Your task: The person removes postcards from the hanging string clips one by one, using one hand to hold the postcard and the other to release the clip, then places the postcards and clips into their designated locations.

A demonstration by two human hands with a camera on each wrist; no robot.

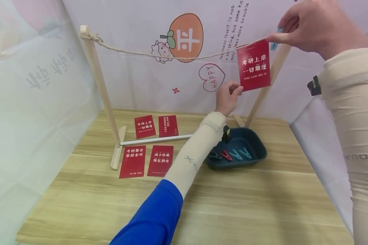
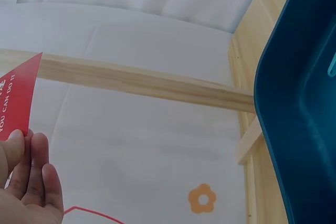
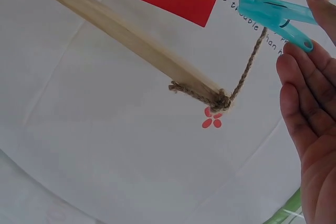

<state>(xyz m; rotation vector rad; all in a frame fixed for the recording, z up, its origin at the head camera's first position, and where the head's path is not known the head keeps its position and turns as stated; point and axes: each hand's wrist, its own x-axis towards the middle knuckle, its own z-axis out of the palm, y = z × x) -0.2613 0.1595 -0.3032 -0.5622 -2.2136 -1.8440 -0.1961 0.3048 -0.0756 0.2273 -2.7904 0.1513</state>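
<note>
A red card (image 1: 254, 66) with white lettering is up at the right part of the twine (image 1: 159, 54). My left hand (image 1: 228, 97) pinches its lower left corner between thumb and fingers, as the left wrist view also shows at the card's edge (image 2: 18, 95). My right hand (image 1: 317, 29) is at the card's upper right corner. Between its thumb and fingers it grips a light blue clothespin (image 3: 275, 17), which overlaps the twine in the right wrist view. The twine runs between two wooden posts (image 1: 101, 85), knotted at the ends.
On the wooden table (image 1: 233, 204) lie several more red cards (image 1: 133, 161), on both sides of a white rod (image 1: 153, 140). A dark blue basin (image 1: 260, 149) near the right post holds several clothespins (image 1: 226, 155). Printed white cloth (image 1: 125, 20) hangs behind.
</note>
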